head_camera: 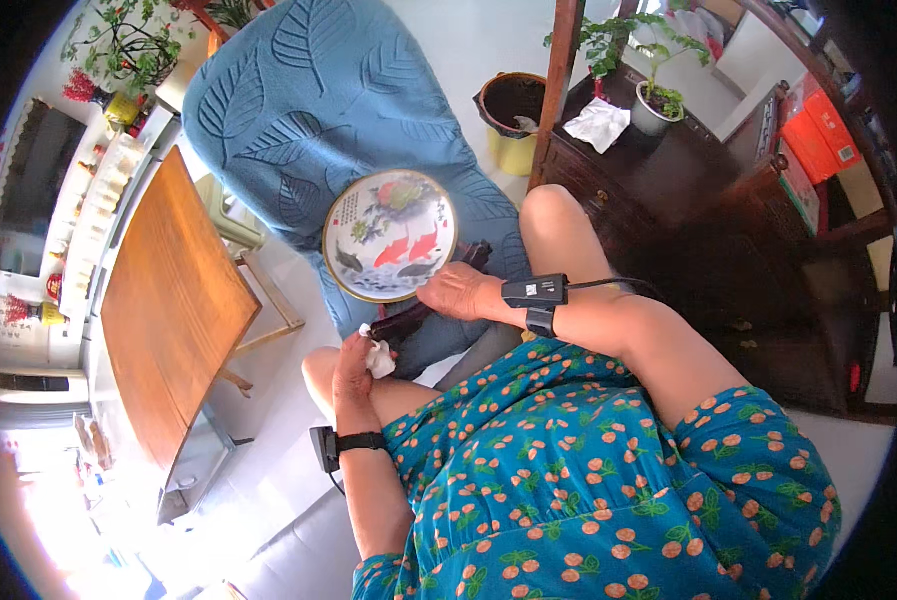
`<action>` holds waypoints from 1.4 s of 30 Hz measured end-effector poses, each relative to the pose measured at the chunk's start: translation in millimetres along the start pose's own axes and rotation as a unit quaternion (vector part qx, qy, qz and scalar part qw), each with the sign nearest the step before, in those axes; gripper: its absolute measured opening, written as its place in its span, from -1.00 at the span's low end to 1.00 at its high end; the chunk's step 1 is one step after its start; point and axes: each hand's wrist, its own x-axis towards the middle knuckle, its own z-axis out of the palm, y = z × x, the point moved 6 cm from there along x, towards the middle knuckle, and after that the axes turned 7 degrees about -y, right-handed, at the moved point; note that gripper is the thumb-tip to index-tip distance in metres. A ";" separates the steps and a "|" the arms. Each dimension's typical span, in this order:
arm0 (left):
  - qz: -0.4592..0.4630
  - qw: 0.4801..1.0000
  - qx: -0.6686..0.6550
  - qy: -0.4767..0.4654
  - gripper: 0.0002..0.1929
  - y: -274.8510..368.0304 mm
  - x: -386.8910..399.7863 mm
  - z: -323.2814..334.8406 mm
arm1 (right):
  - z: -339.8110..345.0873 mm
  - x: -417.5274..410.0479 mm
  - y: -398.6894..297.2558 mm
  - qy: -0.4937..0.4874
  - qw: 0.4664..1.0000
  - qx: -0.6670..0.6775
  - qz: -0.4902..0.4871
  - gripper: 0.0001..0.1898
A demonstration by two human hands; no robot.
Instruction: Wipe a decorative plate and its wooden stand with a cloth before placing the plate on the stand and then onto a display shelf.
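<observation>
A round decorative plate (pixel 390 234) with a gold rim, painted red and dark fish, and flowers leans in front of me against a blue chair cover. Along its lower edge runs a dark wooden stand (pixel 403 321). My right hand (pixel 459 291) grips the stand at the plate's lower right, its fingers against the rim. In my left hand (pixel 354 367) is a crumpled white tissue (pixel 380 358), pressed at the near left end of the stand. A bit of the white material pokes out above the thumb. The fingers' undersides are hidden on both hands.
The chair (pixel 321 112) has a blue leaf-patterned cover. A wooden table (pixel 178 315) stands left. Beyond my right knee are a lined yellow bin (pixel 512 150) and a dark wooden cabinet (pixel 666 172) bearing a potted plant (pixel 657 112) and white paper (pixel 597 125). Cabled devices are strapped to both wrists.
</observation>
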 end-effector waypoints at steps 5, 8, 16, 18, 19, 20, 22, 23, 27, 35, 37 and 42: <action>-0.013 0.998 -0.053 0.040 -0.75 -5.7 -2.4 -9.9 | -39.9 -13.9 -14.5 0.150 0.982 0.109 -0.040 -0.90; 0.073 0.992 -0.101 -0.005 -0.75 13.4 -2.7 7.3 | -72.6 -35.7 -33.3 0.236 0.967 0.070 -0.072 -0.87; -0.065 0.997 0.017 0.024 -0.74 1.9 22.6 -22.3 | -114.5 -120.0 -24.2 0.054 0.993 -0.003 0.102 -0.83; -0.117 0.993 0.021 -0.021 -0.74 -7.6 36.1 -30.7 | -131.6 -155.9 -17.1 -0.013 0.979 0.018 0.205 -0.81; -0.122 0.992 0.026 -0.015 -0.74 -5.8 37.7 -30.7 | -139.6 -177.1 -14.6 0.006 0.979 0.015 0.205 -0.79; -0.124 0.992 0.029 -0.009 -0.74 -4.4 37.4 -29.3 | -149.5 -201.8 -14.9 0.025 0.979 0.009 0.204 -0.77; -0.121 0.992 0.019 -0.017 -0.75 -8.3 43.8 -32.2 | -164.2 -243.8 -11.1 -0.009 0.961 0.004 0.275 -0.76; -0.122 0.992 0.025 -0.009 -0.75 -7.2 43.7 -31.1 | -166.9 -269.7 -9.3 -0.046 0.940 0.006 0.338 -0.75; -0.126 0.991 0.041 0.007 -0.75 -2.2 42.3 -28.7 | -178.6 -367.2 -6.7 -0.094 0.866 0.020 0.490 -0.75; 0.004 0.998 0.052 0.027 -0.61 13.1 13.8 -20.9 | -244.5 -551.7 -29.0 -0.016 0.764 -0.079 0.640 -0.64; -0.042 0.998 0.039 0.004 -0.60 3.3 21.4 -19.1 | -267.8 -581.0 -35.6 -0.007 0.705 0.051 0.708 -0.76; -0.030 0.985 0.063 0.159 -0.61 38.1 -35.6 42.4 | -298.4 -672.3 -31.9 0.083 0.627 0.073 0.771 -0.83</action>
